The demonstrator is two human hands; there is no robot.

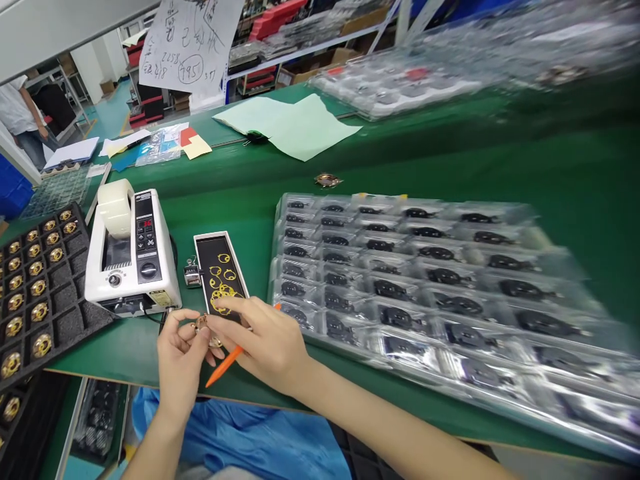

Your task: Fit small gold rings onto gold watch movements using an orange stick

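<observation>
My left hand [181, 353] is closed, with its fingertips pinching a small gold-coloured round part [201, 323], mostly hidden by the fingers. My right hand [274, 348] meets it there, its fingers at the same part. Within the right hand's grip lies a slim orange pointed stick [225, 365], its tip slanting down to the left. Just beyond both hands is a white-rimmed box [235, 257] with a black bottom, holding several thin yellow rings [223, 291]. A small metal tally counter [192, 274] sits against the box's left side.
A white tape dispenser [165, 267] stands left, beside a black foam tray [70, 293] of gold round parts. Stacked clear plastic trays [310, 337] with black pieces fill the right. Farther back lie a lone metallic part [328, 180] and pale green paper [305, 127].
</observation>
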